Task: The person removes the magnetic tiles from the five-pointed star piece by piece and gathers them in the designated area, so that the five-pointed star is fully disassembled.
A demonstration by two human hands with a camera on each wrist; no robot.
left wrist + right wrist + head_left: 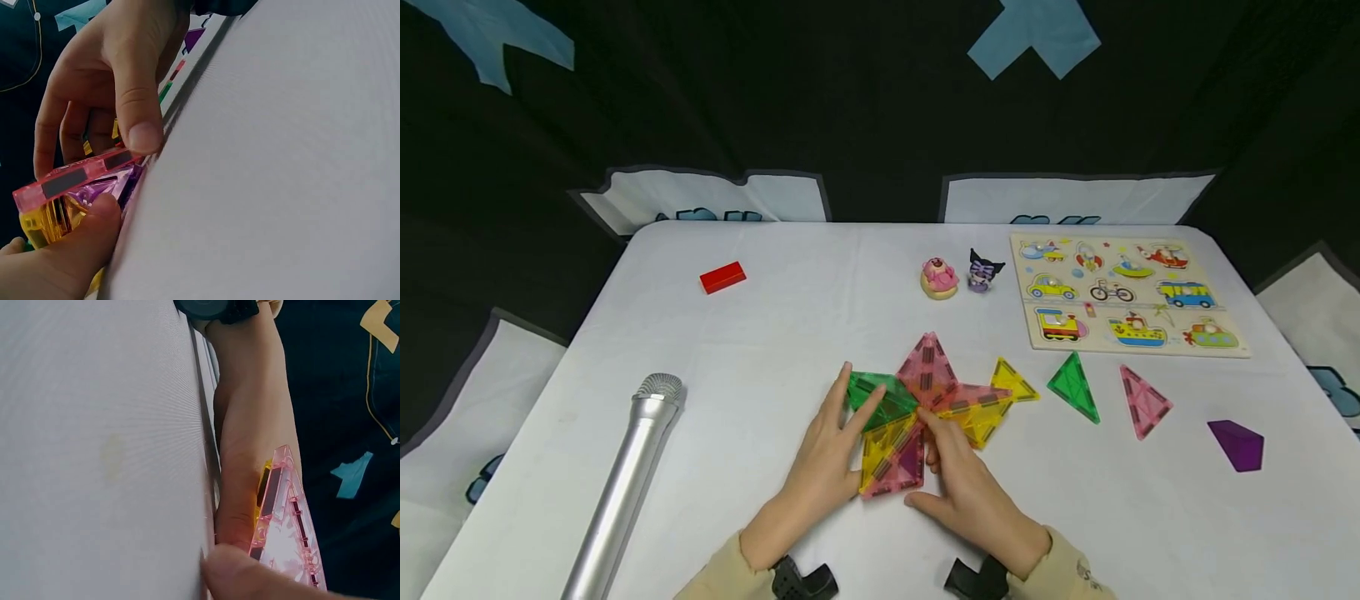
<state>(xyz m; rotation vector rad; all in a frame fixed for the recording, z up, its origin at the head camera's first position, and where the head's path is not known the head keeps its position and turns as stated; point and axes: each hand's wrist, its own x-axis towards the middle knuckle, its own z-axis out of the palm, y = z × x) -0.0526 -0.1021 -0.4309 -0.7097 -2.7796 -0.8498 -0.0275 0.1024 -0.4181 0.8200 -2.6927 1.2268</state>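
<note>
left hand (pixel 823 462): at seven o'clock of the tile cluster (pixel 925 408); fingers straight and spread, lying flat over the green tile (pixel 880 396); the left wrist view shows its thumb under the near pink tile's (pixel 904 468) edge, so it steadies and props rather than pinches
near pink tile: at six o'clock of the cluster, between the two hands, tilted up off the white table (pixel 760 333) in both wrist views; a yellow tile (pixel 883 442) lies against it
right hand (pixel 970 492): at five o'clock of the cluster; fingers curled onto the pink tile's right edge, thumb tip pressing near its corner
step in hand: seemingly seating this pink tile into the flat star; not yet level
next move: likely calls for lowering the raised edge until it meets its neighbours, while the green side is held from sliding
spare tiles: green (pixel 1075 387), pink (pixel 1144 402), purple (pixel 1237 444), lying apart at three o'clock
</note>
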